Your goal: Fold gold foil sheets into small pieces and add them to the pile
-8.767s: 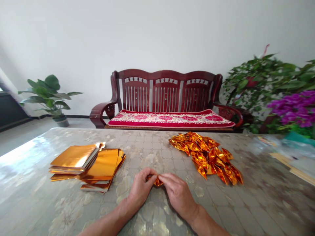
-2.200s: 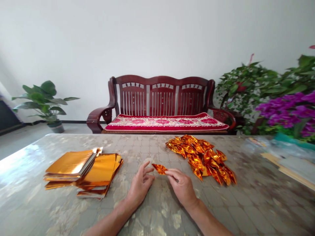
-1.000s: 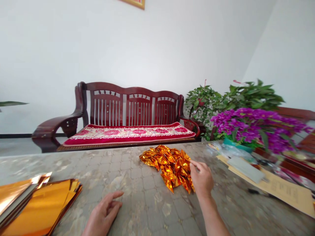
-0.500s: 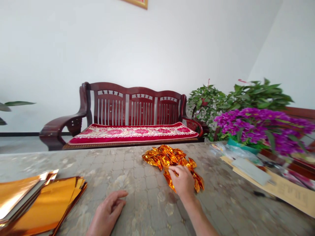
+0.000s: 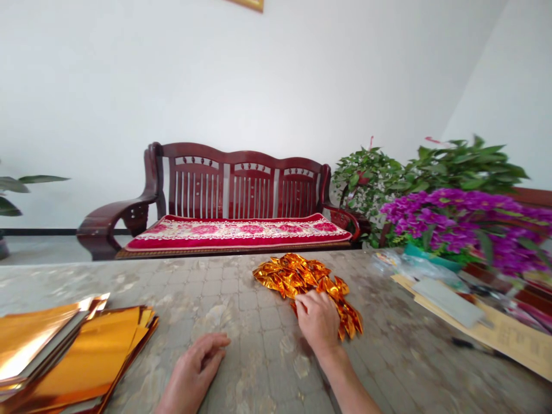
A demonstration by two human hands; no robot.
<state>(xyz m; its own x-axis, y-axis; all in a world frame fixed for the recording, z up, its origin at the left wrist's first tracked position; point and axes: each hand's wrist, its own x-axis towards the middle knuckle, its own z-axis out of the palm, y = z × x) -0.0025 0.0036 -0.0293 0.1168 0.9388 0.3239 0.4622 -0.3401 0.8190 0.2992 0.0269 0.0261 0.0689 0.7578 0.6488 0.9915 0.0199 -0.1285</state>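
A pile of folded, shiny gold foil papers (image 5: 297, 274) lies on the middle of the table. My right hand (image 5: 319, 323) is at the pile's near edge, its fingers curled down and closed. Whatever is under or between those fingers is hidden by the hand. My left hand (image 5: 196, 371) rests on the table left of the pile, apart from it. Its fingers stretch forward with the thumb a little away, and nothing shows in them. Flat gold foil sheets (image 5: 99, 353) lie stacked at the left, apart from the left hand.
The patterned table (image 5: 241, 299) spans the foreground. On its right are a brown envelope (image 5: 504, 330), a black pen (image 5: 468, 344), plastic bags and purple flowers (image 5: 452, 215). Behind it stands a wooden bench (image 5: 250, 187) with a red cushion, beside leafy plants (image 5: 366, 172).
My right hand has drawn slightly down and covers most of the near-left foil piece that showed before. My left hand stays on the table. The whole view has shifted slightly.
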